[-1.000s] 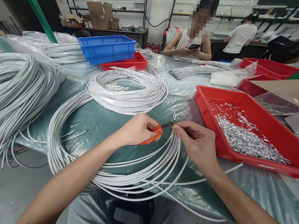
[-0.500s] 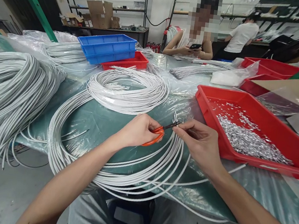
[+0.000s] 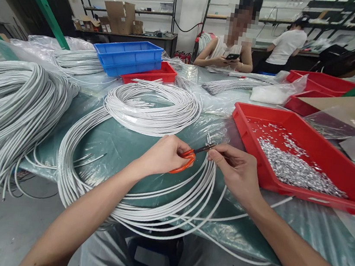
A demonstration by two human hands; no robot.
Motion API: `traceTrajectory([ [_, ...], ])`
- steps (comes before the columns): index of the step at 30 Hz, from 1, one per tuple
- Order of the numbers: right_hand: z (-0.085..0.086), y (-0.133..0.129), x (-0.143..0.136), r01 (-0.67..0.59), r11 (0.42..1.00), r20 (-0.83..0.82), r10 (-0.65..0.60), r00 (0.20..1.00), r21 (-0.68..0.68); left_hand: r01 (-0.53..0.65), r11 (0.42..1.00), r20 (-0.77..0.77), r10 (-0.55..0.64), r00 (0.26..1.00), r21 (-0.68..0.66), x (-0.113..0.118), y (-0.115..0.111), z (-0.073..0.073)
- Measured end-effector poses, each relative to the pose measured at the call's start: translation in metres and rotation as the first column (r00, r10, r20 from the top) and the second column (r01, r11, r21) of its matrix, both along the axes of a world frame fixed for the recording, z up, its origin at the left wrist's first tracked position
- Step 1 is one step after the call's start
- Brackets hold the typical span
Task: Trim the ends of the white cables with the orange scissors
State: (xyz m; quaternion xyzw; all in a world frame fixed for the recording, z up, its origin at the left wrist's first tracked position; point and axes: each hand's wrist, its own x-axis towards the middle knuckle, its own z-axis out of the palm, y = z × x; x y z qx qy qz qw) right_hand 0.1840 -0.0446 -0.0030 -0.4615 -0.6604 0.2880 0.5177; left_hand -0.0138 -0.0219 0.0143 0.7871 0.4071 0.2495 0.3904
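Note:
My left hand [image 3: 166, 155] is closed round the orange handles of a pair of scissors [image 3: 201, 149]. Their dark blades point right and reach the ends of several white cables [image 3: 208, 138]. At the blade tips, my right hand [image 3: 237, 165] is pinched on a white cable; its fingers partly hide the grip. The cables curve down and left from there into a loose coil [image 3: 73, 150] on the table, passing under my left forearm. Just behind my hands lies a second, tidier coil of white cable [image 3: 151, 123].
To the right stands a red tray [image 3: 309, 124] with many small silvery pieces [image 3: 294, 166]. A large cable bundle [image 3: 12, 115] hangs over the left edge. Blue bins [image 3: 127, 63] sit farther back, on a red bin [image 3: 169, 71]. Across the table, a person [image 3: 227, 52] holds a phone.
My right fingers have shifted very slightly to the right at the blade tips, and the cables there sit closer together. My left hand keeps the scissors in about the same place.

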Motion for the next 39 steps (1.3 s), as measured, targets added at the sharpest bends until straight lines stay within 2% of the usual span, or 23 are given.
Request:
traceTrajectory([
  [6, -0.0012, -0.0006, -0.0002, 0.061, 0.998, -0.032, -0.06, 0.998, 0.015, 0.005, 1.0, -0.019, -0.005, 1.0, 0.007, -0.0009, 0.0006, 0.0015],
  [14, -0.0036, 0.0001, -0.0005, 0.065, 0.998, -0.014, -0.065, 0.998, 0.027, 0.009, 1.0, -0.054, -0.008, 0.998, 0.021, -0.0015, 0.0007, 0.0007],
  [19, -0.0009, 0.0015, -0.0011, 0.049, 0.999, -0.077, -0.05, 0.996, -0.023, -0.014, 0.999, -0.034, 0.015, 0.999, 0.04, 0.0001, 0.001, -0.0009],
  [23, 0.0014, 0.0014, -0.0009, -0.006, 0.997, -0.144, -0.006, 0.989, -0.08, -0.043, 0.998, 0.058, 0.041, 0.997, 0.042, 0.0008, 0.0013, -0.0008],
  [29, 0.0011, -0.0019, -0.0027, -0.07, 0.992, -0.138, 0.056, 0.989, -0.101, -0.112, 0.991, 0.276, 0.127, 0.953, -0.072, 0.0055, 0.0001, 0.0018],
  [34, -0.0011, -0.0048, -0.0058, -0.101, 0.993, -0.024, 0.1, 0.995, -0.06, -0.034, 0.975, 0.466, 0.136, 0.874, -0.22, 0.0078, 0.0, 0.0032],
  [39, -0.0047, -0.0053, -0.0059, -0.115, 0.993, 0.006, 0.115, 0.993, -0.032, 0.013, 0.963, 0.489, 0.126, 0.863, -0.27, 0.0058, 0.0019, 0.0027],
])
